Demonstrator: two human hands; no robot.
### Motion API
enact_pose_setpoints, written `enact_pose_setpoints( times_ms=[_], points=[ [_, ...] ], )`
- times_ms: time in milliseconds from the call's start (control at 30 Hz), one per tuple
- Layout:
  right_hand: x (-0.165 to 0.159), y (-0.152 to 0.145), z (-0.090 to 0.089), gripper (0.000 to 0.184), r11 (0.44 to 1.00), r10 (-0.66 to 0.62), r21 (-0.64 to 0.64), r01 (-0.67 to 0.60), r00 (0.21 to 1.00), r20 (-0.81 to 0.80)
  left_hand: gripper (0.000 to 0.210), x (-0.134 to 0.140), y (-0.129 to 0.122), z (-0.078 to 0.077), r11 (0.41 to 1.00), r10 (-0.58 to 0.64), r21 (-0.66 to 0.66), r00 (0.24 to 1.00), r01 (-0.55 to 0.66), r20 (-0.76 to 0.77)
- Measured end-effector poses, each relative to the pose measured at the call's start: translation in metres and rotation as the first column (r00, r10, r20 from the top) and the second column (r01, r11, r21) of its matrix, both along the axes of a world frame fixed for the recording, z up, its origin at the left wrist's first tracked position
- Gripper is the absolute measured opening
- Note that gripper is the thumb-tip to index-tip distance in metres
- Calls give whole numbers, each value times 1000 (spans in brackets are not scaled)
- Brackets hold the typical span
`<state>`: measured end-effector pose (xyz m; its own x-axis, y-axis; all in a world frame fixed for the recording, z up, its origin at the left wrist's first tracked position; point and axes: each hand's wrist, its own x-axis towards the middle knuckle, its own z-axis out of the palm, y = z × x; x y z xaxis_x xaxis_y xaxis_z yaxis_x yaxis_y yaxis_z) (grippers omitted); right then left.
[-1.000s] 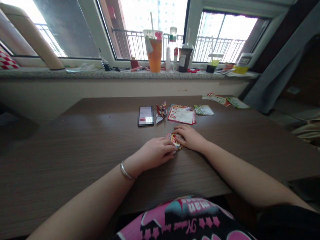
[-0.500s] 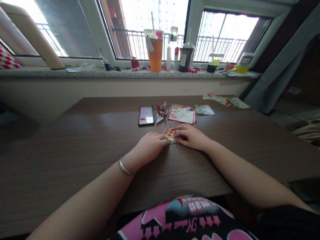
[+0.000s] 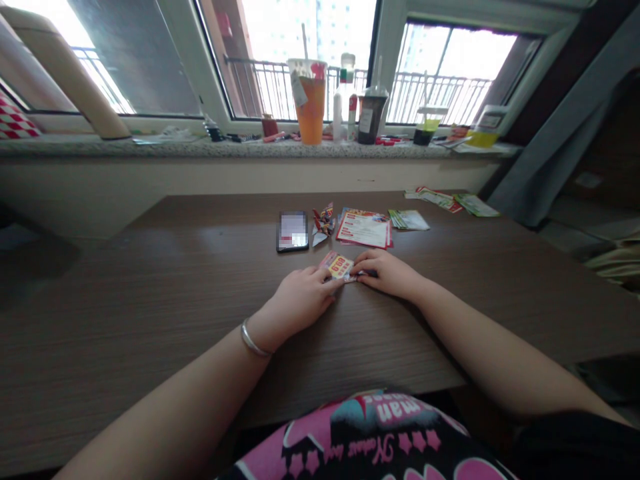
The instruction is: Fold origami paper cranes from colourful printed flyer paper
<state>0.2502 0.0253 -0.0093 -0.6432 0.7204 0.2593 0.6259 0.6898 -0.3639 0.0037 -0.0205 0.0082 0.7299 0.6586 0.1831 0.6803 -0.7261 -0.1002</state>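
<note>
Between left hand (image 3: 303, 297) and right hand (image 3: 389, 275): paper (image 3: 336, 263), red digits (image 3: 338, 269).

The printed slip (image 3: 338, 265) I hold: paper, creased, perhaps faintly glossy; too small to be sure. My bangle (image 3: 247, 341): smooth, shiny, silver-coloured metal. Tabletop (image 3: 150, 300): wood-grained, low sheen. Sill (image 3: 250, 151): speckled, stone-like. My shirt (image 3: 385, 443): printed cloth.

The paper slip (image 3: 337, 264) lies on the desk (image 3: 150, 287) between the fingers (image 3: 321, 273) of the left hand (image 3: 301, 297) and right hand (image 3: 389, 273). Farther back, left to right: phone (image 3: 293, 231), paper figure (image 3: 324, 225), leaflets (image 3: 365, 229), loose sheets (image 3: 409, 220). A drink cup (image 3: 311, 110) stands on the far windowsill (image 3: 165, 151).
</note>
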Motion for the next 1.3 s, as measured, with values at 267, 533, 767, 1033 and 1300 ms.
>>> enact_pose_setpoints(
  times_ms=[267, 533, 767, 1033, 1300],
  points=[
    [1, 6, -5, 23, 1000, 18, 10, -18, 1000, -17, 38, 2, -5, 1, 999, 40, 3, 999, -40, -16],
    [2, 3, 6, 15, 998, -48, -42, 46, 997, -62, 37, 4, -3, -4, 995, 8, -96, 1000, -8, -6],
    [7, 6, 1, 21, 999, -44, -19, 44, 999, -14, 48, 2, -3, -6, 997, 53, -48, 999, -53, -5],
    [10, 9, -1, 28, 999, -38, 10, 37, 998, 55, 47, 3, 3, -11, 996, -1, -91, 999, 5, 42],
    [21, 7, 13, 26, 992, -124, -10, 125, 990, 74, 46, 3, 4, -11, 993, -3, -114, 998, 10, 60]
  ],
)
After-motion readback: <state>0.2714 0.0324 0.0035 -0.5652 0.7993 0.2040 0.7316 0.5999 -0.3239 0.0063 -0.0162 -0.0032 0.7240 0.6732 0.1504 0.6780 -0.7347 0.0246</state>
